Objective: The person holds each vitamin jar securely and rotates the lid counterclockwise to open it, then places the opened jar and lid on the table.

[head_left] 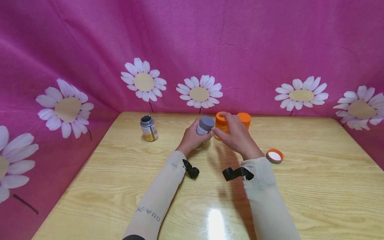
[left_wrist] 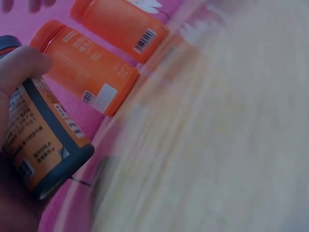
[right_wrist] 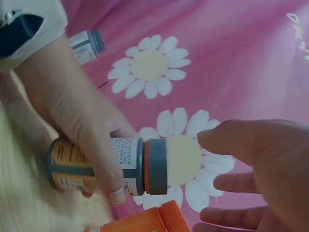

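At the centre of the head view, slightly above the middle, your left hand [head_left: 192, 137] is holding a small grey-capped bottle [head_left: 205, 126] just above the bench [head_left: 300, 186]. Your left fingers are wrapping around the bottle's labelled body, leaving the cap end free. In the right wrist view the bottle [right_wrist: 108, 166] is lying across the lower middle of the frame with its long axis running left to right, and its grey cap is pointing toward the right side, where your right hand [right_wrist: 256, 179] is waiting.

Your right hand [head_left: 237, 135] is sitting just to the right of the bottle in the head view. Its fingers [right_wrist: 231, 140] are relaxed and spread, grasping nothing, with the thumb tip near the cap but not touching it. So the cap is lying directly toward your right fingers, and that hand is the nearer one to the cap.

Behind both hands, two orange bottles [head_left: 221, 125] are standing side by side, close to the pink flowered cloth [head_left: 240, 50]. To the left of centre, an uncapped grey bottle [head_left: 148, 128] is standing alone. At the right of the head view, an orange lid [head_left: 274, 156] is lying upside down on the bench, well apart from the hands.
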